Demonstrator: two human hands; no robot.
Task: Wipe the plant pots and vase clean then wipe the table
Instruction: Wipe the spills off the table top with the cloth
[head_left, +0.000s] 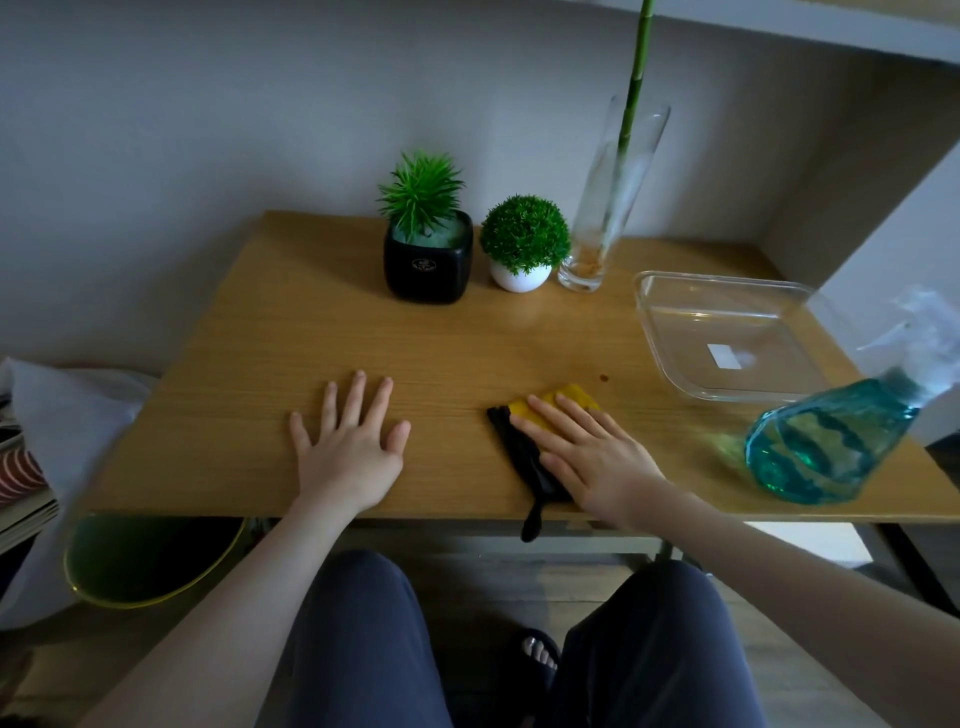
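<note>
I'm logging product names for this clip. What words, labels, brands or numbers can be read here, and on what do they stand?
No text can be read.
Black square pot: a small round pale emblem on its front, too small and blurred to read.
Clear glass dish: a white rectangular sticker on its bottom, blank or too blurred to tell.
Blue spray bottle: no label shows.
White round pot and glass vase: no markings show.

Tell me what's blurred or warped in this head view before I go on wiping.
Head view: the spray bottle at the right edge is smeared and stretched; wide-angle bending curves the table edges; room light is dim; both hands, left hand, right hand, read sharp.
</note>
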